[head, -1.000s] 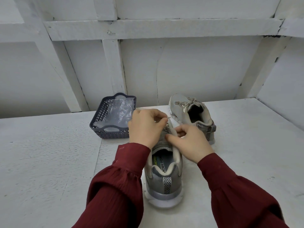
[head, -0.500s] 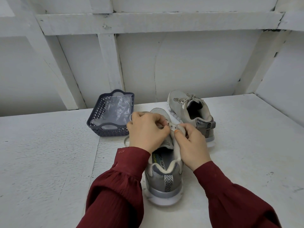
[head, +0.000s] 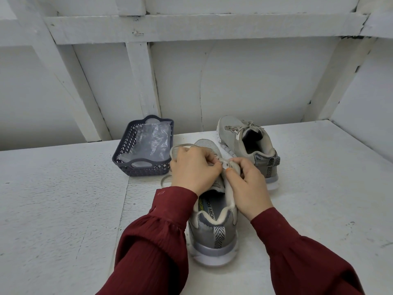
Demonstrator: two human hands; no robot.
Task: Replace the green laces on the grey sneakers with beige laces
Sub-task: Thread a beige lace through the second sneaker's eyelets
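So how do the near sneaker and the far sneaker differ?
The far sneaker wears a tied bow; the near sneaker has a loose lace, pinched by the left hand and right hand. The far sneaker stands untouched, angled; the near sneaker points straight away. Both are grey.

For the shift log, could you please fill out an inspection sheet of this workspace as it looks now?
Surface: white table, rough painted top.
Job's things: near sneaker, its beige lace trailing loose to the left; far sneaker laced in beige and tied.
Clutter: dark basket holding a clear plastic bag.
Hands: left hand and right hand both pinch the beige lace over the near sneaker.
Cables: nothing seen.
Surroundings: white boarded wall behind.
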